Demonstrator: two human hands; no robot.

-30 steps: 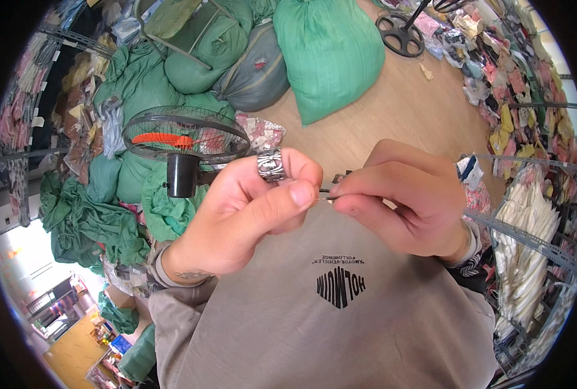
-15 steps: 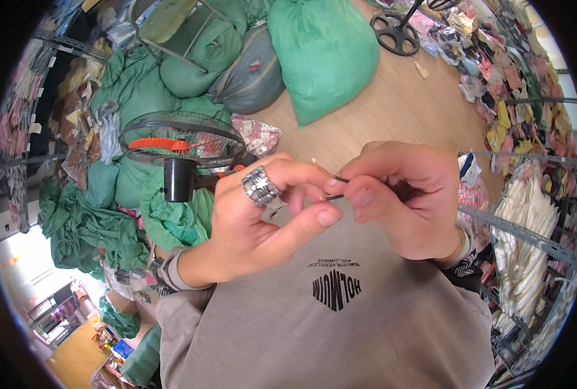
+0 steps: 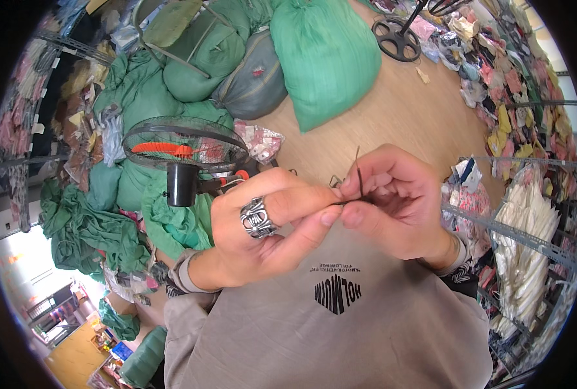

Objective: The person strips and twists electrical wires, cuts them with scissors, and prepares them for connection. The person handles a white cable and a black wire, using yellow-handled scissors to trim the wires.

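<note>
In front of my chest, a thin dark cord runs between my two hands, and one end of it stands up above the fingertips. My left hand, wearing a wide silver ring, is closed in a pinch on the cord with thumb and forefinger. My right hand is closed too, its thumb and forefinger pinching the same cord right beside the left fingertips. Part of the cord is hidden between the fingers.
A black fan with orange blades stands left of my hands. Large green sacks and a grey sack lie beyond. Metal shelving at the right bears white bundles; heaped wrapped items line the far right.
My left thumb and forefinger have closed together on the cord. My hands have come nearer each other, and one cord end now points upward.
</note>
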